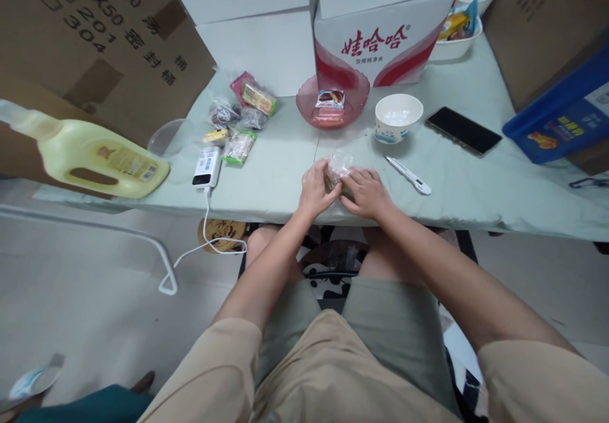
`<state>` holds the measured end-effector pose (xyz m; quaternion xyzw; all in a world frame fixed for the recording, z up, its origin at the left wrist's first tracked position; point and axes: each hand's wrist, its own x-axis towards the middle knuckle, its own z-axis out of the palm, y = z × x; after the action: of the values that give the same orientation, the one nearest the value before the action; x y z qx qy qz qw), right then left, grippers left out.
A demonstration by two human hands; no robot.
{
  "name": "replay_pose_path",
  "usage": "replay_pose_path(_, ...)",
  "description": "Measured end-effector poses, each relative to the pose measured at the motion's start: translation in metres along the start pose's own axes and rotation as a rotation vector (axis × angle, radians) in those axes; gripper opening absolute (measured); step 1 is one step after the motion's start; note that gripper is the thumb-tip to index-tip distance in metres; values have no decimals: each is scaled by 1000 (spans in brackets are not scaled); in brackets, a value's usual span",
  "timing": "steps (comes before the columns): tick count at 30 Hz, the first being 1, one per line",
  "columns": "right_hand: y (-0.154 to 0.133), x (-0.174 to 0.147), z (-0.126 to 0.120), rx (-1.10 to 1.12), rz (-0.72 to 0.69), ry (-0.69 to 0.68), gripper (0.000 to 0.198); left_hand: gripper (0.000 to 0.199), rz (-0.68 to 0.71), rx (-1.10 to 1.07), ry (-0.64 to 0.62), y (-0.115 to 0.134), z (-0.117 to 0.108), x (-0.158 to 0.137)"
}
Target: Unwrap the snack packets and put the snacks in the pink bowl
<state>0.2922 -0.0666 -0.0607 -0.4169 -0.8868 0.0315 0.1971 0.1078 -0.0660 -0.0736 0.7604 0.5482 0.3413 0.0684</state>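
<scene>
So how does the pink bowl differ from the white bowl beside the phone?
The pink bowl is wider and see-through; the white bowl is smaller and opaque, with blue print. The pink bowl holds wrapped snacks; the white bowl's contents are hard to make out. Both stand upright on the pale green tablecloth.

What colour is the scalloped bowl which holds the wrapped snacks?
The scalloped bowl is translucent pinkish red; the head view shows it.

Left forearm [266, 264] and right forearm [451, 277] bare, angled inward, converging over table [276, 185] near edge, about mid-length. Left hand [314, 189] and right hand [370, 193] just inside that edge, close together, backs up, fingers bent, thumbs pointing inward, tips near each other.
</scene>
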Motion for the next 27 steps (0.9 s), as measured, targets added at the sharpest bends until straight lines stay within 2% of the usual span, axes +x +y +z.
replay_pose_path(2, 0, 0, 1, 40, -4, 5, 49, 61, 19, -4, 7, -2, 2, 1)
replay_pose_path(5, 0, 0, 3, 89, 16, 29, 45, 45, 9, 6, -10, -3, 4, 3)
replay_pose_path(9, 2, 0, 3, 83, 154, 109, 36, 35, 35, -2, -50, -5, 4, 5)
replay_pose_path(13, 8, 2, 4, 93, 286, 247, 62, 31, 152, -67, -107, -6, 2, 4)
replay_pose_path(14, 9, 3, 4, 94, 282, 245, 66, 31, 177, -78, -118, -6, 2, 4)
replay_pose_path(16, 9, 4, 3, 90, 233, 186, 60, 31, 194, -77, -118, -5, 0, 3)
replay_pose_path(20, 5, 4, 2, 62, 185, 110, 37, 29, 45, -45, -4, -1, -1, 0)
replay_pose_path(23, 1, 5, 1, 19, 212, 106, 34, 32, -66, -101, -18, 1, 0, 1)
replay_pose_path(27, -2, 6, 0, -20, 187, 45, 37, 35, -117, -117, -18, 2, 1, 0)
